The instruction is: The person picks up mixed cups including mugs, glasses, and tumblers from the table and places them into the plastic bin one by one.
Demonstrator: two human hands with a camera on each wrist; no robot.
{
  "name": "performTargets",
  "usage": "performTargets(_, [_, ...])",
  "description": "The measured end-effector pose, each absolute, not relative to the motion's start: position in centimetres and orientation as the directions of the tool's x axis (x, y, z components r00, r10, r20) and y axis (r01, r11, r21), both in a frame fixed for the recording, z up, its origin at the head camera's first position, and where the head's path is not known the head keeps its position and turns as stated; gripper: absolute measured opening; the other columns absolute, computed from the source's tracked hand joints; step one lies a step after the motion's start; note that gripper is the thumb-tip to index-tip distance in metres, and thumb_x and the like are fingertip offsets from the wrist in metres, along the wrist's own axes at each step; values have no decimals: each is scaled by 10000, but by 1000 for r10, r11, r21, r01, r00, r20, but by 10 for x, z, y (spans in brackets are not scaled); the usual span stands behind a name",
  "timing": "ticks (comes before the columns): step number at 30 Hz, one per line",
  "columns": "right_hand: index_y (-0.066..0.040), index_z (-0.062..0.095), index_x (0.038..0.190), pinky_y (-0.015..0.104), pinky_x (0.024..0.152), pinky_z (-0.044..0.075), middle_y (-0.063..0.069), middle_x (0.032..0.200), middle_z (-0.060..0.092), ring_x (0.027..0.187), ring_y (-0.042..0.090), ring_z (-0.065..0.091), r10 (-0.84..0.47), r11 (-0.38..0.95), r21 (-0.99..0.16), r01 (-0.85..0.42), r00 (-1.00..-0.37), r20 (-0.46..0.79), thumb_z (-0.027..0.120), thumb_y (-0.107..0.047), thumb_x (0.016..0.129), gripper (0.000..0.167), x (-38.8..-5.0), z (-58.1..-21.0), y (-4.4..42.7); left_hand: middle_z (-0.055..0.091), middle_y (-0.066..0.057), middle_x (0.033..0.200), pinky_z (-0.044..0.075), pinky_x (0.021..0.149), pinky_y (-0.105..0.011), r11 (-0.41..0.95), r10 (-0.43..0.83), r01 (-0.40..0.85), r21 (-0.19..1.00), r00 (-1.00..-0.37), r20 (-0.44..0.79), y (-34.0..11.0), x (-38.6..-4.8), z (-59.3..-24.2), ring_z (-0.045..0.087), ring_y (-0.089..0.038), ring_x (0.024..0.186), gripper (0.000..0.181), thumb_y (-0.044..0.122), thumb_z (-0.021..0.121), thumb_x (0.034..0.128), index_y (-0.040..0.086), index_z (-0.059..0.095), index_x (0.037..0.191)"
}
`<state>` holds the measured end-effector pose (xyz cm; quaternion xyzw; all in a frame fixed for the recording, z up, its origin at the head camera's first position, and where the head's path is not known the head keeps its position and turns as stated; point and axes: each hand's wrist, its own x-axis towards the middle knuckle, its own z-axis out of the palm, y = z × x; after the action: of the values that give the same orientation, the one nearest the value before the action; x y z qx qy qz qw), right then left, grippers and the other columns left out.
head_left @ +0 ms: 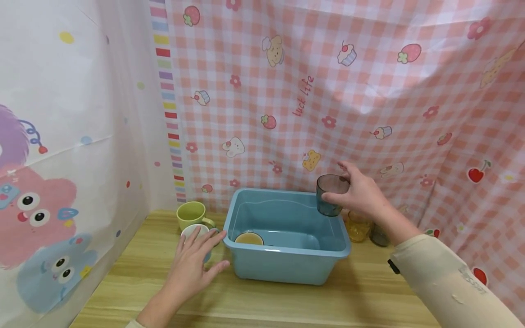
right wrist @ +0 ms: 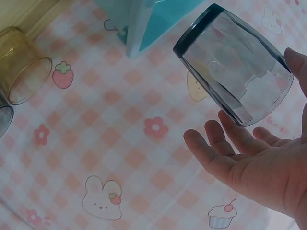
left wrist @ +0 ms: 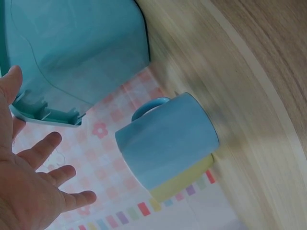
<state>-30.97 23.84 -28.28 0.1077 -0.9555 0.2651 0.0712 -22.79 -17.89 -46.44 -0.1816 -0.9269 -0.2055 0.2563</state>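
My right hand (head_left: pixel 361 191) pinches a grey clear glass (head_left: pixel 329 200) near its rim, above the right back corner of the blue basin (head_left: pixel 283 266). In the right wrist view, thumb and fingers of the right hand (right wrist: pixel 259 153) are at the rim of the glass (right wrist: pixel 235 67). My left hand (head_left: pixel 193 262) has its fingers spread, by the basin's left side and in front of a blue mug with a white inside (left wrist: pixel 165 139). A green mug (head_left: pixel 190 216) stands behind that mug. Inside the basin lies a yellowish round item (head_left: pixel 249 238), partly hidden by the front wall.
Right of the basin, an amber glass (head_left: pixel 357 228) and another grey glass (head_left: pixel 379 236) stand on the wooden table (head_left: pixel 270 303). A pink checked cloth (head_left: pixel 246 105) hangs close behind the basin, and a white patterned cloth (head_left: pixel 82 136) hangs at the left.
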Motion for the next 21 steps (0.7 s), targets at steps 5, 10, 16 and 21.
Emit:
performTargets(5, [-162,203,1714,651,1099,506,291,1610,496,1438,480,533,-183,822,-509,-254,-965,186,816,-520,910,1073,-311,-282,228,633,-118,1532,271,1185,-833,853,231,439,281,-802,551,-179,-227,-465,427,-543,1521,750,494,839,889,307,561,1560])
performTargets(10, [-165,224,1708,641,1094,521,283,1609,502,1437,464,542,-196,819,-507,-269,-961,193,825,-525,903,1067,-316,-283,219,630,-114,1537,270,1186,-833,855,228,434,282,-806,547,-179,-227,-464,423,-538,1526,748,490,842,888,307,563,1558])
performTargets(16, [-195,223,1709,643,1098,525,274,1611,502,1457,444,536,-202,806,-528,-267,-963,178,829,-508,905,1054,-320,-282,207,632,-119,1534,266,1187,-836,855,227,434,285,-806,547,-178,-226,-463,420,-537,1527,744,474,848,891,302,565,1558])
performTargets(21, [-178,219,1706,646,1127,508,257,1628,491,1434,441,562,-205,810,-525,-260,-965,163,828,-508,904,1059,-324,-281,199,635,-117,1530,275,1180,-838,854,226,436,284,-802,552,-178,-226,-463,422,-536,1526,743,485,840,895,306,563,1560])
